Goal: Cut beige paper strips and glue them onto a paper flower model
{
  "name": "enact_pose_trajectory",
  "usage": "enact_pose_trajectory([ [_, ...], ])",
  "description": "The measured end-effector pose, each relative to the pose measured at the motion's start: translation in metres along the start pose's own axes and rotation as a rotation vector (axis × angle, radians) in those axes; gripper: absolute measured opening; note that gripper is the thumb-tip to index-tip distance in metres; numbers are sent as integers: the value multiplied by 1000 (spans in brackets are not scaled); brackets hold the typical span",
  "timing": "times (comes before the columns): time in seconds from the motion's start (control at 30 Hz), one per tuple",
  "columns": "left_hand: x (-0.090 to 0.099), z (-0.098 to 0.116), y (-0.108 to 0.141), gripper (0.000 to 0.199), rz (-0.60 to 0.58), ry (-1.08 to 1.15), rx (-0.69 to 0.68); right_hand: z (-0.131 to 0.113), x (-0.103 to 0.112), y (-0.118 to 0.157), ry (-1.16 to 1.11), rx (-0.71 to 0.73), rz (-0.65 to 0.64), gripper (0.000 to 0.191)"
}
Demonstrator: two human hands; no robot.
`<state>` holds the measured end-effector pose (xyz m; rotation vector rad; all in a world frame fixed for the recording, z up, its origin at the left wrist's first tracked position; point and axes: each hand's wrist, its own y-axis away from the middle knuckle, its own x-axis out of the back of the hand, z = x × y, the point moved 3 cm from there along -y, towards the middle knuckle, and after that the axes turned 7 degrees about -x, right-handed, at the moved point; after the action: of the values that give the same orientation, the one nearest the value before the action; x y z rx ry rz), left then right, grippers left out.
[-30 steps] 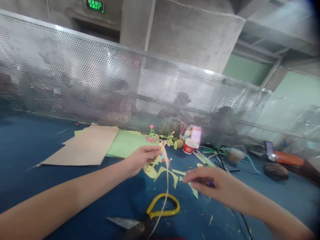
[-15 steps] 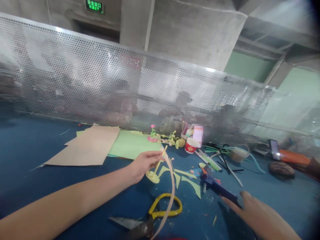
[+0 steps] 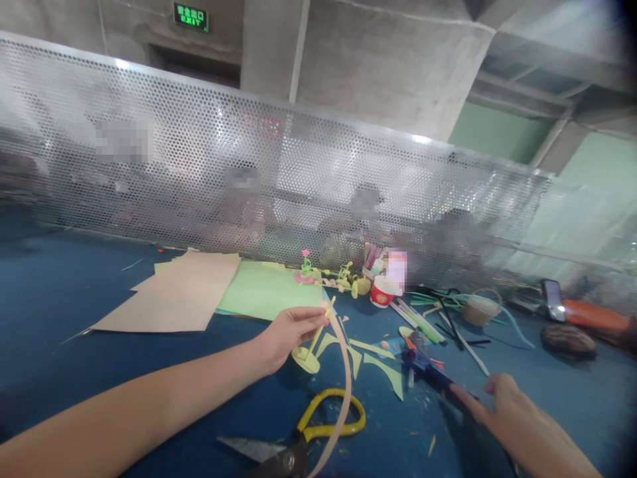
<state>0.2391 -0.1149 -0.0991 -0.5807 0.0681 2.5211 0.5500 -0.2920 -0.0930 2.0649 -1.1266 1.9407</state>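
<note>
The two hands are well apart. The left hand (image 3: 288, 337) has its thumb and fingers pinched on a peach paper strip (image 3: 347, 378) and a thin yellow stem (image 3: 316, 342), above the tabletop (image 3: 189, 448). From the fingertips the strip curves down and crosses in front of the yellow-handled scissors (image 3: 301, 440), which lie with their blades apart. The stem slants down to a pale yellow disc (image 3: 305, 360) below the hand. At the right, the right hand (image 3: 527, 425) is at the handle end of a blue glue gun (image 3: 430, 372) with an orange tip; whether its fingers grip the handle, I cannot tell. Pale green scraps (image 3: 391, 374) lie between the disc and the gun, and farther back a red and white cup (image 3: 381, 293) stands near the perforated screen (image 3: 199, 153)
</note>
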Motion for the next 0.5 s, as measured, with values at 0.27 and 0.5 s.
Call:
enact_pose_trajectory([
  [0.27, -20, 4, 12, 25, -67, 23, 5, -116, 42, 29, -543, 282, -449, 23],
  [0.5, -34, 10, 26, 23, -134, 44, 5, -172, 48, 40, -717, 288, -478, 25],
])
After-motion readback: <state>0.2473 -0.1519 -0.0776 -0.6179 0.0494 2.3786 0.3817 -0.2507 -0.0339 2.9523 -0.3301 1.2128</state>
